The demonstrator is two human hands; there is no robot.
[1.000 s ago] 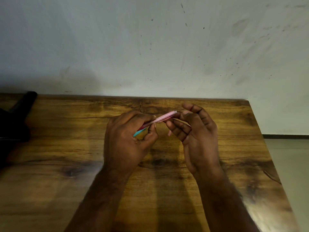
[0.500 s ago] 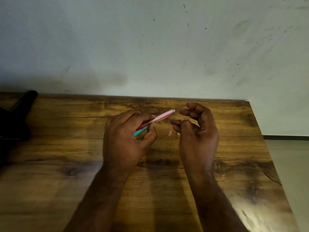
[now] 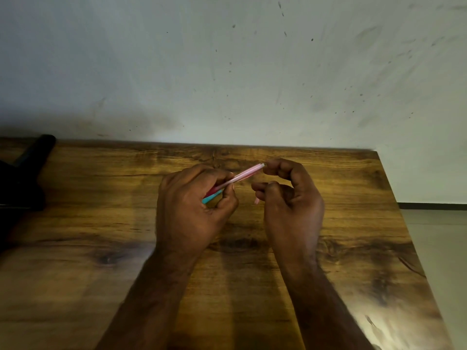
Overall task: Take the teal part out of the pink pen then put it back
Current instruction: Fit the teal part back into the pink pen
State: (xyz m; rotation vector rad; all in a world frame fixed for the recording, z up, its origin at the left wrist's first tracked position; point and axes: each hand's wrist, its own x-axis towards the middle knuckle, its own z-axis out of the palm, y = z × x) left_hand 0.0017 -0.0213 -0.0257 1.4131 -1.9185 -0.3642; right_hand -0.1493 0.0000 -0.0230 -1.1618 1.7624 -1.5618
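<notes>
The left hand (image 3: 187, 210) has its fingers curled around the lower end of the pink pen (image 3: 242, 176), so that's a proper closed grip on it, with the pen sticking out up and to the right from between the thumb and fingers, pretty much dead centre of the frame. Tucked in that same fist, just under the pink barrel, you can see the teal part (image 3: 211, 197) poking out toward the lower left, lying right alongside the pen; can't really tell if it's seated in the pen or just held against it. The right hand (image 3: 290, 198) is curled too, and its fingertips (image 3: 271, 165) sit right at the pen's upper tip, looks like a pinch on the very end of it but the contact is tiny and hard to make out. There's a small pale pink bit (image 3: 256, 200) showing just below the right hand's curled fingers. Both hands hover over a wooden table (image 3: 101, 248) that fills the lower half of the frame, with a scuffed pale wall (image 3: 227, 72) behind and something black (image 3: 22, 178) at the left edge.
</notes>
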